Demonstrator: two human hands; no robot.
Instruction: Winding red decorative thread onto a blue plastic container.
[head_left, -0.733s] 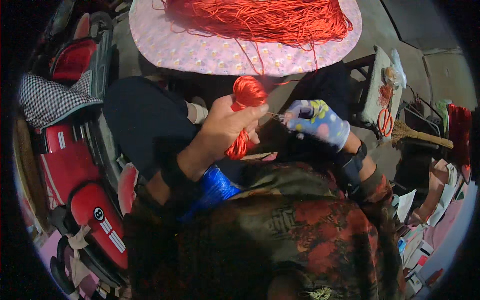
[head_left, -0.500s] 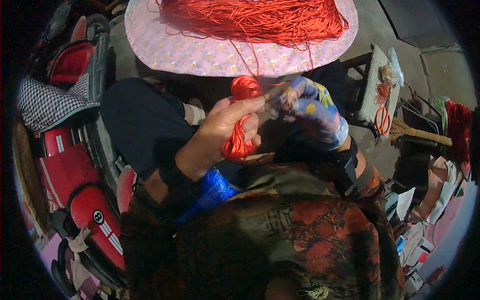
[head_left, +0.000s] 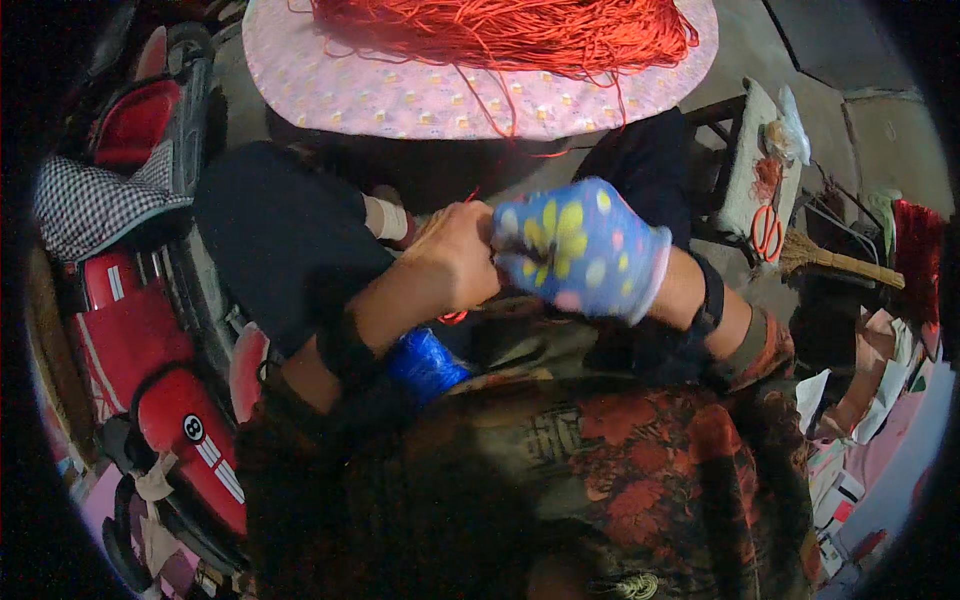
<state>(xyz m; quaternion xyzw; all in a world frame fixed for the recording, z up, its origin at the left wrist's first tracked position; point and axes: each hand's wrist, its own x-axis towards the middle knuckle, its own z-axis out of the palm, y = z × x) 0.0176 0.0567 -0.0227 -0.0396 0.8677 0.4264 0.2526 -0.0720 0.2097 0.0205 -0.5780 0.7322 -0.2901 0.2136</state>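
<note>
My bare left hand [head_left: 452,255] is closed round a bundle of red cord [head_left: 453,318]. Only a small loop of that bundle shows below the hand. My right hand [head_left: 583,248], in a blue glove with yellow flowers and dots, is curled shut against the left hand's fingers. Its fingertips, and whatever they hold, are turned out of sight. A large heap of loose red cord [head_left: 520,32] lies on a round table with a pink patterned cover [head_left: 390,105], just beyond my hands. Loose strands hang from the heap over the table's near edge.
A spool of blue twine [head_left: 430,365] rests on my lap below the left wrist. To the right, orange-handled scissors [head_left: 767,235] hang by a pale padded stool [head_left: 735,180], with a straw broom [head_left: 840,262] beside it. A red ride-on vehicle [head_left: 185,430] stands at left.
My right hand has come left and turned its back upward, meeting my left hand. The left hand has rolled over, so the red bundle is now mostly covered.
</note>
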